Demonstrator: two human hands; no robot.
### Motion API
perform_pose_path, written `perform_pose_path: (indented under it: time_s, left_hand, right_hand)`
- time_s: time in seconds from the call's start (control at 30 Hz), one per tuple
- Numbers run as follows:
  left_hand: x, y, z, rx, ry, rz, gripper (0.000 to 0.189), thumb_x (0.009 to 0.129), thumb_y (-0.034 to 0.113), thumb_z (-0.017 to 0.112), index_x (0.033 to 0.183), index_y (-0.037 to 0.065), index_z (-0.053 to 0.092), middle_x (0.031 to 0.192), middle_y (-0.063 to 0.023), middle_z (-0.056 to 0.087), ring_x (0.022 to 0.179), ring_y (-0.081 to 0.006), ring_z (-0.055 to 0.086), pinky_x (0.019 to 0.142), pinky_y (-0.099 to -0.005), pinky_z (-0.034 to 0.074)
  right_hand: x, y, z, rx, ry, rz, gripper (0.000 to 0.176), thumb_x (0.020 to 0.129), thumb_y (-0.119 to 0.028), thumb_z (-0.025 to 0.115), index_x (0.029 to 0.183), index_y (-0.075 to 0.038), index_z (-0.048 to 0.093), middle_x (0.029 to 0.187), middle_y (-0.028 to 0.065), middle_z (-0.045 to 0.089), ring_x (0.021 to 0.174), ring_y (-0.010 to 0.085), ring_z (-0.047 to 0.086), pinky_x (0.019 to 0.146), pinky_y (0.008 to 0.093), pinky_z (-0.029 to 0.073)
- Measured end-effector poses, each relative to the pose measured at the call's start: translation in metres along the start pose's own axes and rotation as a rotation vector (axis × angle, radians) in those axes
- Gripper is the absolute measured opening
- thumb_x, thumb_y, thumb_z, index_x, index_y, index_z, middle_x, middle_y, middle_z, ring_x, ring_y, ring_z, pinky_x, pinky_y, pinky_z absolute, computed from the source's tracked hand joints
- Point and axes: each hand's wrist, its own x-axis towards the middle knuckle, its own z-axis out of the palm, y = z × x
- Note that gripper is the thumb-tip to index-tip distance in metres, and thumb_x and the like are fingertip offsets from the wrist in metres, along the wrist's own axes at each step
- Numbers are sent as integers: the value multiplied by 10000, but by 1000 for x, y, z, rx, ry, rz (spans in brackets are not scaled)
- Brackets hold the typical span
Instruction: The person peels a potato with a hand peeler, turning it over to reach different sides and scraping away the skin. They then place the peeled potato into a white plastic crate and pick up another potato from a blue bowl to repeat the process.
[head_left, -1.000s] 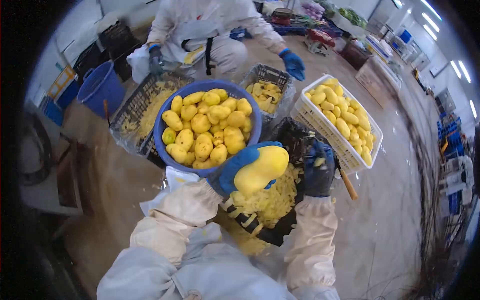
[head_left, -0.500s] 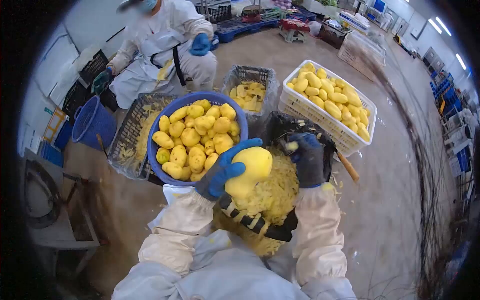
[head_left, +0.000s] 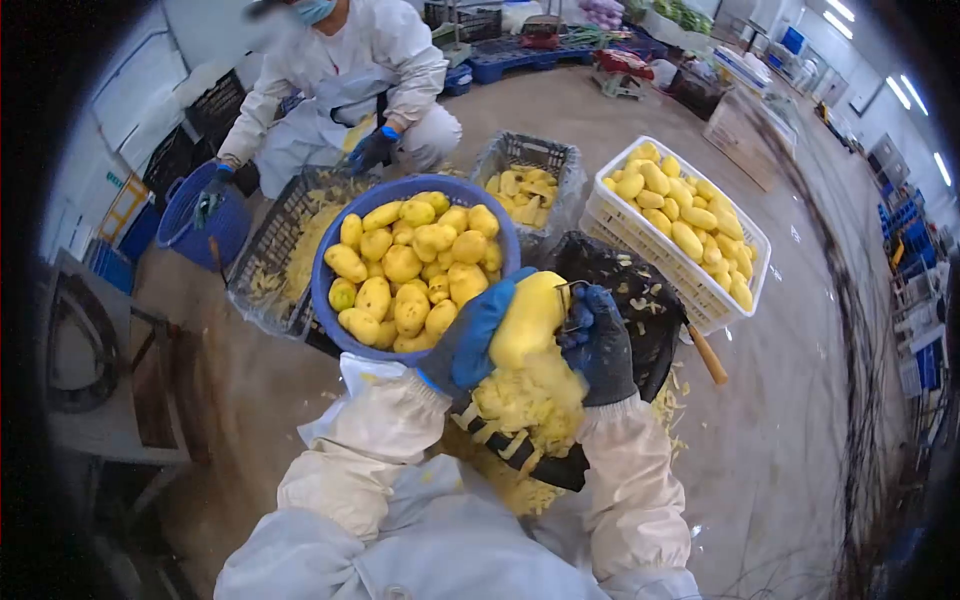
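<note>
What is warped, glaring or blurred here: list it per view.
Head view: the fisheye bows the floor and white crate, with a black vignette round the edge; ceiling lights at upper right blow out white; the light is even and shadows are soft; the potato in the left hand reads sharp, while the peeler in the right hand is slightly soft.

Your potato (head_left: pixel 527 318) is yellow and peeled smooth, tilted upright in your left hand (head_left: pixel 475 338). The peeler (head_left: pixel 572 300) touches its upper right side.
</note>
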Motion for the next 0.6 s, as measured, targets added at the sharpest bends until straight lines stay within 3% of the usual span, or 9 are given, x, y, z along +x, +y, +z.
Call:
perform_pose_path:
  time_s: [0.07, 0.2, 0.27, 0.33, 0.4, 0.47, 0.5, 0.53, 0.6]
  left_hand:
    - [-2, -7, 1, -291, 83, -247, 362, 998, 276, 432, 1269, 40, 476, 1117, -57, 573, 970, -164, 573, 871, -291, 469]
    - [-8, -4, -7, -460, 177, -486, 362, 971, 317, 481, 1191, 32, 521, 1039, -70, 607, 889, -162, 588, 803, -296, 493]
    - [-5, -26, -13, -1125, -146, -416, 421, 970, 304, 502, 1277, 19, 470, 1115, -117, 599, 982, -205, 609, 840, -353, 532]
    - [-8, -47, -20, -1221, 17, -479, 449, 949, 355, 533, 1253, 27, 491, 1070, -119, 617, 963, -222, 616, 793, -351, 543]
    - [-9, -52, -30, -1367, -24, -590, 458, 934, 354, 557, 1258, 37, 494, 1086, -116, 622, 960, -227, 625, 782, -367, 545]
    - [-9, -52, -25, -1316, 21, -604, 476, 921, 353, 581, 1276, 51, 485, 1117, -127, 619, 943, -229, 638, 801, -385, 547]
    - [-11, -50, -21, -1135, 59, -584, 492, 918, 353, 586, 1290, 52, 473, 1127, -136, 614, 950, -243, 638, 806, -396, 549]
    - [-13, -47, -18, -953, 94, -568, 509, 915, 354, 591, 1304, 52, 461, 1136, -146, 610, 956, -258, 639, 810, -407, 551]
    - [-17, -45, -18, -849, 93, -653, 546, 910, 364, 596, 1323, 46, 435, 1151, -176, 597, 988, -320, 627, 785, -415, 565]
  right_hand:
    - [3, 11, 3, -42, 68, -41, 202, 938, -314, 571, 978, -117, 595, 680, -57, 512, 589, 53, 480, 542, 185, 408]
    - [-4, 14, 20, -218, 61, -78, 193, 935, -278, 580, 952, -87, 597, 680, -36, 523, 560, 62, 476, 496, 187, 385]
    - [-10, 14, 42, -269, -6, -106, 176, 930, -248, 591, 931, -72, 602, 680, -25, 539, 551, 63, 484, 481, 188, 380]
    - [-23, 27, 67, -899, 73, -128, 83, 877, -124, 646, 870, -49, 611, 716, 8, 596, 557, 62, 531, 488, 208, 415]
    - [-21, 35, 57, -1006, 20, -260, 76, 861, -105, 658, 841, -40, 624, 755, 29, 630, 588, 74, 557, 498, 214, 417]
    - [-15, 19, 56, -806, 198, -168, 78, 866, -115, 647, 843, -45, 624, 733, 12, 616, 586, 78, 545, 512, 210, 409]
    - [-6, 13, 39, -685, 252, -257, 100, 878, -144, 632, 846, -50, 626, 715, 1, 601, 580, 70, 529, 519, 198, 401]
    - [-1, -3, 28, -823, 269, -305, 131, 893, -177, 619, 857, -52, 626, 710, -2, 596, 570, 70, 520, 520, 197, 402]
    - [11, -12, -5, -1167, 281, -656, 130, 889, -182, 631, 875, -53, 624, 710, 6, 600, 566, 73, 523, 515, 200, 410]
